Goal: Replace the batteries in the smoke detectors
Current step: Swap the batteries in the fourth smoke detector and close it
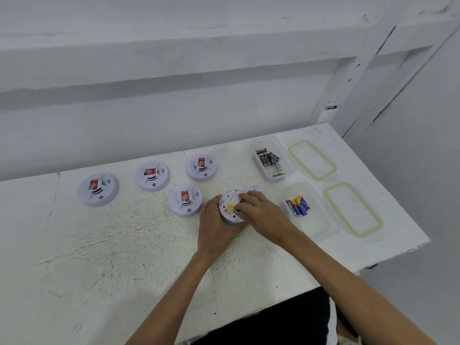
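We held the upturned smoke detector (230,207) right of the tabletop's (124,245) middle: our left hand (214,220) gripped its rim, while our right hand (260,211) lay curled over its back, and we could not tell whether those fingers pinched anything. Its cover (255,189) lay just behind. Another detector (185,199) sat beside our left hand. Near the right edge stood the far box (263,141) of loose batteries (267,158) and the near box (321,227) of blue batteries (297,205)

Left hand (213,226) cups the round white plastic smoke detector (230,204); right hand's (263,213) bent fingertips rest on it.
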Available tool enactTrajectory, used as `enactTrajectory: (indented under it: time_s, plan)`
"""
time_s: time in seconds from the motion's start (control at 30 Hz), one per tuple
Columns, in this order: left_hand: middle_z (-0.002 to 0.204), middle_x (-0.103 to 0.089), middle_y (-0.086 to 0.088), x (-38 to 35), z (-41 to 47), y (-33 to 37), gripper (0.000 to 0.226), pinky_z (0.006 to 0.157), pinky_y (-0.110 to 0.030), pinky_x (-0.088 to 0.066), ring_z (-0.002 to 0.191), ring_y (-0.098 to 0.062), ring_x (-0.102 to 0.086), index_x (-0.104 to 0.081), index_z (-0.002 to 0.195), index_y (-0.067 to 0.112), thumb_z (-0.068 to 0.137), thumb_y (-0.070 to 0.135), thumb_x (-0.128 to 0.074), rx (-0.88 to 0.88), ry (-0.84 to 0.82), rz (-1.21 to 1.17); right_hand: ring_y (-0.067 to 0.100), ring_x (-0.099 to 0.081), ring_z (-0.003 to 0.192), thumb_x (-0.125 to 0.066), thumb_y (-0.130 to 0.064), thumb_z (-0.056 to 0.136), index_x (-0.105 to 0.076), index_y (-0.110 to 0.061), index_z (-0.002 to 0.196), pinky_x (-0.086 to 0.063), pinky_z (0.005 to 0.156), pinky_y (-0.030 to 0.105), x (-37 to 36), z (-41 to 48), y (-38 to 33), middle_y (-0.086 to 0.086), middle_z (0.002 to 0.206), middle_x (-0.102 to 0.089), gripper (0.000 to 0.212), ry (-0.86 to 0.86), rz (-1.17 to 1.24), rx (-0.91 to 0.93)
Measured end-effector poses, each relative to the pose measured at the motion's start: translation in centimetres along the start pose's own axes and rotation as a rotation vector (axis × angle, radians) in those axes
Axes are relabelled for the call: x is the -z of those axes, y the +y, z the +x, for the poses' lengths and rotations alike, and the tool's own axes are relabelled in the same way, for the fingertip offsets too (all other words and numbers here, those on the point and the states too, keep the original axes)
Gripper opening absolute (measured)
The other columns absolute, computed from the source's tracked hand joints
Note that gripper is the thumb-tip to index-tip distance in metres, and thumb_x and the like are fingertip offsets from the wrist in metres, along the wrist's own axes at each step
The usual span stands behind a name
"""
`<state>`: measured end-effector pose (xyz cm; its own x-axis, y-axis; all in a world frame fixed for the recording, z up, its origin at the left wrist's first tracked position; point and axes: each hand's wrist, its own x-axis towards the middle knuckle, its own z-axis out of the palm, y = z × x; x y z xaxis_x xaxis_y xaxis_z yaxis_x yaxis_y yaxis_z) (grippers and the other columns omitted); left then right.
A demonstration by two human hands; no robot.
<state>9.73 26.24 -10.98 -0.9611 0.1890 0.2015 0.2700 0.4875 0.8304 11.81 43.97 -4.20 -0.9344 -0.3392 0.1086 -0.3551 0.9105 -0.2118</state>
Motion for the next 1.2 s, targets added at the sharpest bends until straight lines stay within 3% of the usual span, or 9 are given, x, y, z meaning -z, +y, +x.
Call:
enactTrajectory:
  time_s: [0.1, 0.23, 0.4, 0.47, 0.6, 0.8, 0.9, 1.03, 1.2]
  plan:
    - [0.129, -0.058, 0.008, -0.2, -0.1, -0.1, 0.082, 0.104, -0.041, -0.048, 0.119, -0.014, -0.055, -0.05, 0.137, 0.023, 0.074, 0.067, -0.08, -0.01, -0.013, -0.012, 0.022, -0.055, 0.12, -0.058, -0.027, 0.1, -0.062, -0.018, 0.124, -0.058, 0.082, 0.034, 0.1, -0.5, 0.1, 0.001, 0.128, -0.064, 0.026, 0.108, 0.088, -0.022]
    - [0.124, -0.058, 0.011, -0.3, 0.2, -0.6, 0.086, 0.101, -0.037, -0.047, 0.116, -0.014, -0.055, -0.053, 0.136, 0.023, 0.069, 0.07, -0.081, 0.042, -0.05, -0.004, 0.017, -0.063, 0.094, -0.045, -0.033, 0.105, -0.058, -0.02, 0.117, -0.054, 0.072, 0.032, 1.4, -0.4, -0.2, -0.001, 0.107, -0.068, 0.022, 0.234, 0.32, -0.26]
    - [0.129, -0.055, 0.013, -0.1, -0.1, -0.5, 0.09, 0.104, -0.031, -0.043, 0.121, -0.012, -0.049, -0.049, 0.138, 0.024, 0.067, 0.066, -0.085, 0.062, -0.048, -0.02, 0.014, -0.059, 0.071, -0.051, -0.023, 0.102, -0.061, -0.015, 0.106, -0.045, 0.065, 0.026, 3.8, -0.6, 1.3, -0.003, 0.085, -0.065, 0.013, 0.465, 0.382, -0.503]
    - [0.131, -0.055, 0.012, -0.1, -0.1, -0.5, 0.093, 0.106, -0.034, -0.043, 0.123, -0.012, -0.049, -0.048, 0.14, 0.023, 0.067, 0.068, -0.084, 0.064, -0.049, -0.022, 0.017, -0.059, 0.071, -0.056, -0.017, 0.098, -0.064, -0.012, 0.105, -0.043, 0.066, 0.026, 4.3, -1.1, 3.1, 0.0, 0.087, -0.067, 0.012, 0.434, 0.325, -0.621]
    - [0.13, -0.055, 0.013, 0.0, 0.0, -0.5, 0.092, 0.106, -0.035, -0.044, 0.123, -0.011, -0.049, -0.048, 0.14, 0.024, 0.067, 0.066, -0.085, 0.065, -0.057, -0.005, 0.024, -0.065, 0.08, -0.061, -0.015, 0.093, -0.072, -0.007, 0.099, -0.047, 0.071, 0.029, 4.9, -2.6, 6.7, 0.009, 0.092, -0.074, 0.015, 0.213, 0.263, -0.825]
    - [0.133, -0.055, 0.012, -0.1, 0.0, -0.4, 0.094, 0.107, -0.036, -0.043, 0.125, -0.013, -0.05, -0.047, 0.141, 0.023, 0.068, 0.068, -0.083, 0.068, -0.073, 0.003, 0.028, -0.066, 0.084, -0.061, -0.02, 0.094, -0.073, -0.009, 0.103, -0.045, 0.064, 0.028, 4.1, -3.3, 7.9, 0.014, 0.095, -0.072, 0.018, 0.013, 0.207, -0.893]
    - [0.134, -0.054, 0.011, 0.0, -0.2, -0.2, 0.095, 0.107, -0.037, -0.044, 0.126, -0.012, -0.047, -0.046, 0.142, 0.022, 0.068, 0.065, -0.085, 0.074, -0.062, 0.001, 0.033, -0.063, 0.084, -0.056, -0.026, 0.097, -0.068, -0.01, 0.104, -0.044, 0.062, 0.03, 4.3, -2.7, 7.3, 0.013, 0.096, -0.067, 0.022, -0.029, 0.037, -0.903]
    - [0.135, -0.054, 0.011, -0.1, -0.1, -0.5, 0.096, 0.107, -0.04, -0.045, 0.127, -0.013, -0.048, -0.045, 0.143, 0.022, 0.068, 0.07, -0.082, 0.082, -0.073, 0.012, 0.03, -0.05, 0.065, -0.047, -0.017, 0.096, -0.065, -0.004, 0.086, -0.038, 0.054, 0.029, 5.1, -1.2, 6.5, 0.01, 0.075, -0.059, 0.024, 0.095, -0.034, -0.881]
    - [0.138, -0.053, 0.008, 0.1, -0.4, -0.1, 0.097, 0.109, -0.034, -0.042, 0.128, -0.011, -0.045, -0.044, 0.144, 0.019, 0.068, 0.062, -0.086, 0.075, -0.058, 0.001, 0.028, -0.056, 0.067, -0.051, -0.016, 0.095, -0.067, -0.008, 0.086, -0.048, 0.056, 0.033, 6.0, 1.0, 6.6, 0.009, 0.075, -0.068, 0.02, 0.293, 0.029, -0.783]
